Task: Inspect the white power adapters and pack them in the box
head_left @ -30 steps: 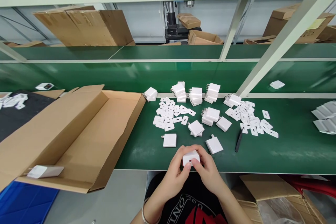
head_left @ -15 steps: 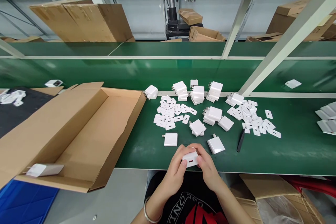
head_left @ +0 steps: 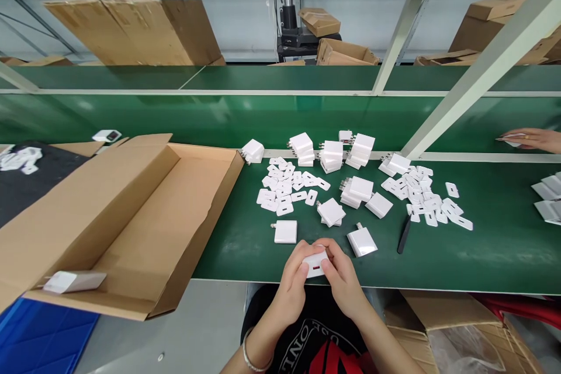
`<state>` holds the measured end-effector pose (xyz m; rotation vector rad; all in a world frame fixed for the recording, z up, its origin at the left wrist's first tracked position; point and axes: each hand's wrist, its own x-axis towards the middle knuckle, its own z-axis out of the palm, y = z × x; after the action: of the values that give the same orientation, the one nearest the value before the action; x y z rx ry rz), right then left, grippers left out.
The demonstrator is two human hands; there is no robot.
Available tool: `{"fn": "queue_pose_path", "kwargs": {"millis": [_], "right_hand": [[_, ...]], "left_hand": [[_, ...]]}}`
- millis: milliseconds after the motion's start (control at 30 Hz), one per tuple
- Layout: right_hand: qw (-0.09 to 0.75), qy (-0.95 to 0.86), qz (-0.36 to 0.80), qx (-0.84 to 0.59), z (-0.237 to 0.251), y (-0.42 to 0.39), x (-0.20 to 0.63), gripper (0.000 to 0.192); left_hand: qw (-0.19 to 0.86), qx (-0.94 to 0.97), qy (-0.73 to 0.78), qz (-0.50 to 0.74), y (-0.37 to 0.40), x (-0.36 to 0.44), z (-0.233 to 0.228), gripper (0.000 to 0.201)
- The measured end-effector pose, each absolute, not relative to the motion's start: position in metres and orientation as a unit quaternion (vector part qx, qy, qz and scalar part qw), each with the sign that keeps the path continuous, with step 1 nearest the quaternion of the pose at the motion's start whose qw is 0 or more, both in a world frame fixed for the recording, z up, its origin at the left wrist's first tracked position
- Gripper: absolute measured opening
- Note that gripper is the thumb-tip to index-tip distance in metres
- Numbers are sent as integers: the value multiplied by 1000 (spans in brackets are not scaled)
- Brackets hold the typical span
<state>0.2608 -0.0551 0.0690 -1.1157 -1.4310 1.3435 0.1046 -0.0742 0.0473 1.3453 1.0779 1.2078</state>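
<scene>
A white USB charger (head_left: pixel 314 266) is held between my two hands just above the bench's front edge, its end with the red port facing me. My left hand (head_left: pixel 290 283) grips its left side. On the right side, my right hand (head_left: pixel 344 283) is closed around it, thumb near the port. Beyond my hands lie more white chargers, among them a single charger (head_left: pixel 285 232) and a tilted charger (head_left: pixel 362 242). A heap of small white slotted plates (head_left: pixel 284 186) lies behind to the left. Another heap of plates (head_left: pixel 432 196) spreads to the right, beside black tweezers (head_left: pixel 404 235).
A long open cardboard box (head_left: pixel 144 210) fills the left, with one charger (head_left: pixel 74 281) inside. Behind the bench runs a green belt (head_left: pixel 245 120). A slanted white post (head_left: pixel 477 70) stands at right. Another person's hand (head_left: pixel 534 138) holds a white piece there.
Another person's hand has come in at the right and taken a white piece. Chargers on the belt have shifted right. My hands keep the charger, its port end turned slightly.
</scene>
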Motion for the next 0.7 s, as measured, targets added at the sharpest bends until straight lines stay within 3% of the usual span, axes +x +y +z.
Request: {"fn": "queue_pose_path", "kwargs": {"millis": [333, 500, 700], "right_hand": [[450, -566, 518, -457, 62, -63, 254, 39], [441, -570, 528, -449, 60, -62, 259, 41], [434, -569, 541, -442, 59, -62, 261, 42]], "left_hand": [[465, 583, 426, 513, -75, 102, 44, 45], [492, 570, 440, 489, -76, 97, 42, 52], [509, 590, 407, 477, -72, 97, 46, 41]]}}
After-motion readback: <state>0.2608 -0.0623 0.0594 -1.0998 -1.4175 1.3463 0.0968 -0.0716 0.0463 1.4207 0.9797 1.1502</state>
